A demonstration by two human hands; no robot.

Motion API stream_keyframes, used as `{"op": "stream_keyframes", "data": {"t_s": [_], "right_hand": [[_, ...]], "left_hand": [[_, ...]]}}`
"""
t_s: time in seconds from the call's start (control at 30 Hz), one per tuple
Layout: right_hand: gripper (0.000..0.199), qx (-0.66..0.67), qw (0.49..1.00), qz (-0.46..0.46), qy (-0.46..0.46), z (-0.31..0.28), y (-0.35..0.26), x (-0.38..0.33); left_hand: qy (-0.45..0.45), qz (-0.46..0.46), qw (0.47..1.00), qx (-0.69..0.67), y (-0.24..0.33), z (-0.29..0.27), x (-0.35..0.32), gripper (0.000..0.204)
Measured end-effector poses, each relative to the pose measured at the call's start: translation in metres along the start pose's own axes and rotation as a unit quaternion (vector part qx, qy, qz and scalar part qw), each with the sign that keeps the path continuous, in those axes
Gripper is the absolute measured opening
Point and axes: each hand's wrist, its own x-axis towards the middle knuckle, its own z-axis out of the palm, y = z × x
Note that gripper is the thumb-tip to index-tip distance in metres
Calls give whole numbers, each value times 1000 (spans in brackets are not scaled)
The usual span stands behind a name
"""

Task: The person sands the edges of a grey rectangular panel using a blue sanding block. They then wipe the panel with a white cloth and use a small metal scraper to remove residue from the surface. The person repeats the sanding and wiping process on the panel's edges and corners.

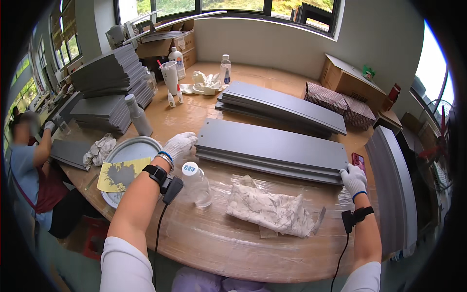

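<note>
Both gloved hands grip 1 stack of grey panels [270, 151] on the table [209, 243]: left hand [179, 144] closed on its left end, right hand [353, 178] on its right corner. A clear bottle [196, 185] stands just behind the left wrist.

Daylight is coming in through windows [228, 6] running along the far wall [272, 44] and down the left side [68, 44]. A large wooden table [219, 238] is filling the room, its near part lying under clear plastic film. Cardboard boxes [168, 46] are sitting in the far corner, and another box [348, 80] is standing against the pale wall on the right.
</note>
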Motion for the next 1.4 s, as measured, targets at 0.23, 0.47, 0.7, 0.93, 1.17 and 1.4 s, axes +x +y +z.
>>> {"op": "stream_keyframes", "data": {"t_s": [0.23, 0.47, 0.7, 0.93, 1.17, 1.4], "right_hand": [[51, 15, 995, -89, 46, 16, -5, -12], [59, 246, 968, -49, 17, 43, 33, 2], [41, 785, 614, -44, -74, 48, 76, -40], [25, 751, 628, 151, -135, 1, 146, -212], [44, 146, 973, 135, -119, -20, 149, -281], [66, 200, 943, -266, -29, -41, -49, -254]], "left_hand": [[157, -185, 919, -309, -1, -3, -5, 34], [64, -65, 766, -636, 110, -96, -68, 24], [161, 95, 772, -608, 223, -120, -236, 55], [214, -47, 751, -623, 196, -72, -356, 45], [70, -214, 618, -754, 152, 50, -380, 21], [43, -262, 564, -782, 113, 104, -401, 21]]}}
